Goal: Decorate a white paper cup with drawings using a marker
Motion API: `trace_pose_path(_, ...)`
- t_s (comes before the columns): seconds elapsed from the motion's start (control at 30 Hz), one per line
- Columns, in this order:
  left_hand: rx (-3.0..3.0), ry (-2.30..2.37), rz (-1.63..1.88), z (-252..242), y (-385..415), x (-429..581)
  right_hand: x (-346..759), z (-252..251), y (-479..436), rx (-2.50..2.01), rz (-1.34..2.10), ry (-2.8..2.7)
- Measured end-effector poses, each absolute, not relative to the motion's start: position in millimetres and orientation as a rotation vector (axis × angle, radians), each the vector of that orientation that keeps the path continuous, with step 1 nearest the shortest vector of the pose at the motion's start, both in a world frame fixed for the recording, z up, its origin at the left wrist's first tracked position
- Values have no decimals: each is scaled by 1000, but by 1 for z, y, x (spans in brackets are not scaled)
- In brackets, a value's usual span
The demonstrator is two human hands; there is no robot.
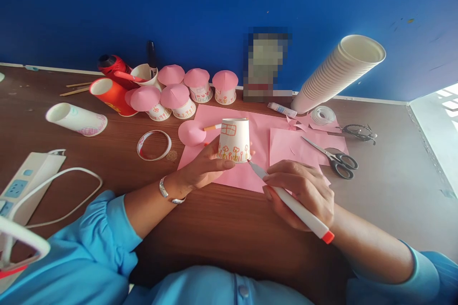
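Observation:
My left hand is wrapped round a short white paper cup, which stands wide end down with a drawn window and a row of orange flowers on its side. In my right hand is a white marker pen with an orange end, its tip at the cup's lower right edge. Below the cup spreads pink paper. A pink paper cone lies left of the cup, beside what looks like an orange-and-white marker cap or pen.
Several cups with pink cone roofs line the back left. A tall stack of paper cups leans at the back right, near scissors, tape and a glue stick. A cut cup ring and a power strip are left.

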State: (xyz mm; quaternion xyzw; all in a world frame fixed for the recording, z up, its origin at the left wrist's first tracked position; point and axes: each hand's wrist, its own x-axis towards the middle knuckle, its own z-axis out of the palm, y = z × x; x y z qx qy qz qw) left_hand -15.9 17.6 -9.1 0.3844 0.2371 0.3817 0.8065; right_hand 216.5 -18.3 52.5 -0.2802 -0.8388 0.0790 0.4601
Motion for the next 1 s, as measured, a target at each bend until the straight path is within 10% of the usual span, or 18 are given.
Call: trace_pose_path(1.0, 814, 490, 800, 3, 17, -16, 215, 55, -17, -693, 259, -2132)
